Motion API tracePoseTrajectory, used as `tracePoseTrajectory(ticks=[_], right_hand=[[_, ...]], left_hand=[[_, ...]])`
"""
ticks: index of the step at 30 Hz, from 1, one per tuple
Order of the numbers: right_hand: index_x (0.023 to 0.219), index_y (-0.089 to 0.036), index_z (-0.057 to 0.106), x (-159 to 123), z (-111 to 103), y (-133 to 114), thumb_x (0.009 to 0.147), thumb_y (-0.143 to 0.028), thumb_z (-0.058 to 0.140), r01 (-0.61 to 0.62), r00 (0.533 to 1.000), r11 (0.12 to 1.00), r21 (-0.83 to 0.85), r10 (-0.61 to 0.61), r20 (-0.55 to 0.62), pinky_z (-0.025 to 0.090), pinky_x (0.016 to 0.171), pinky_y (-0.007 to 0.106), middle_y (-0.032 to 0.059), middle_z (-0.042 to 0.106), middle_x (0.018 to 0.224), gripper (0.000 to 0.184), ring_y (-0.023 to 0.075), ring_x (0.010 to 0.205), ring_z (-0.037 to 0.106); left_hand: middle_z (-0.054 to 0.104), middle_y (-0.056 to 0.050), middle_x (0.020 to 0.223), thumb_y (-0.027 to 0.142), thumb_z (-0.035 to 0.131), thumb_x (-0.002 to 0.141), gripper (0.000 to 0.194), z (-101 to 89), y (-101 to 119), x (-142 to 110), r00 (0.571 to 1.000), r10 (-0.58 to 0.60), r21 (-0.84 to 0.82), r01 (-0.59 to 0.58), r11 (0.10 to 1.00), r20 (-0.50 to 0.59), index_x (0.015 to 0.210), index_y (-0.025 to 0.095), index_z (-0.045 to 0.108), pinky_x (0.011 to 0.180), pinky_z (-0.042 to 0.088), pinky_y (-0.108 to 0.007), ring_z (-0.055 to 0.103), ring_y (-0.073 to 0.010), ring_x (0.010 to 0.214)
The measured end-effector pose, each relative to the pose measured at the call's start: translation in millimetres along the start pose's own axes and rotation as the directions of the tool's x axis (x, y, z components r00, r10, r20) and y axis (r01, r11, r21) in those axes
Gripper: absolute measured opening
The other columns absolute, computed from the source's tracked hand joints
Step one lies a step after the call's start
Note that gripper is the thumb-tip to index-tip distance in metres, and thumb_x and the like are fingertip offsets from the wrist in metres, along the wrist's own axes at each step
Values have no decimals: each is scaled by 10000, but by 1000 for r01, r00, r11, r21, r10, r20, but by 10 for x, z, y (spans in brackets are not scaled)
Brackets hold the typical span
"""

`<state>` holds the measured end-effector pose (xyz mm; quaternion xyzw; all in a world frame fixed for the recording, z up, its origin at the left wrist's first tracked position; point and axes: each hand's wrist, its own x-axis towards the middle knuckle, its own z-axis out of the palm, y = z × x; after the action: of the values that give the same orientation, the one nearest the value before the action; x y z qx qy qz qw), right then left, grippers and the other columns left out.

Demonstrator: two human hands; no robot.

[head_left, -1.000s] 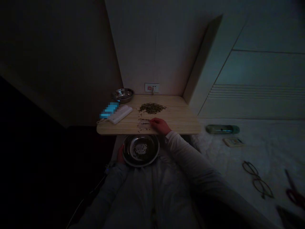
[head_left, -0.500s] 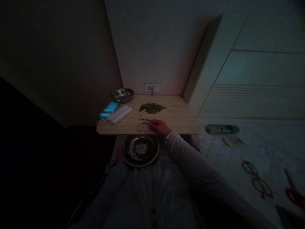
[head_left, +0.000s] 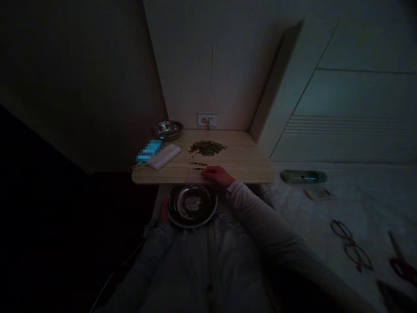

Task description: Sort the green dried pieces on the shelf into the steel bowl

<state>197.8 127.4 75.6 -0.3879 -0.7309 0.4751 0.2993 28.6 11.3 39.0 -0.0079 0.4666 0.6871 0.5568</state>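
My left hand point(head_left: 163, 210) grips the left rim of a round metal bowl point(head_left: 211, 213), which sits in front of my body just below the table edge. Small dark green grains point(head_left: 192, 213), perhaps mung beans, lie in the bowl. Over the table's front edge, my right hand point(head_left: 217, 174) pinches a thin, see-through, rounded sheet point(head_left: 194, 177) that is hard to make out in the dim light. Beyond it, a loose heap of the same grains point(head_left: 208, 148) covers the middle of the table, with short rows of grains point(head_left: 198, 164) between heap and hand.
A second metal bowl point(head_left: 168, 130), a blurred lit screen point(head_left: 150, 151) and a white power strip point(head_left: 165, 157) occupy the wooden table's point(head_left: 241, 158) left side. On the bed lie a green bottle point(head_left: 303, 176), a small pack point(head_left: 318, 194), glasses point(head_left: 352, 245) and scissors point(head_left: 402, 265).
My right hand and the see-through sheet have shifted slightly toward the table's front edge. A second short row of grains now shows behind the sheet. My left hand and the bowl stay nearly still.
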Motion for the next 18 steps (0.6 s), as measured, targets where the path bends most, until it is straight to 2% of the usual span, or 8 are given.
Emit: tracePoseTrajectory(ticks=[3, 5, 8, 12, 18], right_hand=[[725, -137, 594, 5, -14, 4, 614, -263, 509, 4, 1000, 998, 57, -4, -2, 360, 608, 209, -14, 578, 613, 188, 81, 586, 484], [712, -141, 588, 18, -35, 15, 609, -272, 512, 20, 999, 993, 117, -15, -47, 359, 623, 212, -15, 576, 617, 183, 83, 603, 486], [693, -153, 575, 51, -74, 52, 596, -297, 520, 54, 981, 971, 234, -8, -194, 361, 627, 216, -16, 568, 628, 182, 90, 620, 487], [703, -159, 553, 87, -120, 95, 582, -317, 507, 71, 926, 904, 421, 98, -365, 366, 585, 226, -4, 553, 627, 204, 96, 578, 475], [707, -163, 532, 90, -141, 93, 585, -317, 472, 92, 898, 889, 448, 120, -423, 374, 600, 240, 23, 561, 689, 205, 113, 625, 489]], left_hand=[[604, 2, 484, 247, 456, 671, 224, -6, -2, 5, 999, -15, 23, 14, 1000, 38, 522, 150, 591, 668, 425, -262, 551, -119, 516], [610, -14, 486, 222, 452, 672, 221, 13, 9, -12, 998, -51, 54, 48, 997, 48, 528, 137, 596, 675, 428, -271, 557, -128, 515], [626, -31, 509, 185, 440, 672, 207, 84, 38, -67, 991, -111, 83, 105, 991, 69, 569, 133, 612, 721, 420, -297, 582, -158, 588], [648, -43, 577, 189, 451, 665, 183, 188, 31, -119, 969, -184, 97, 170, 981, 163, 634, 134, 622, 749, 412, -305, 594, -179, 671], [645, -47, 574, 232, 484, 637, 157, 149, -113, -35, 956, -242, 112, 226, 968, 168, 658, 142, 611, 746, 419, -321, 589, -202, 746]])
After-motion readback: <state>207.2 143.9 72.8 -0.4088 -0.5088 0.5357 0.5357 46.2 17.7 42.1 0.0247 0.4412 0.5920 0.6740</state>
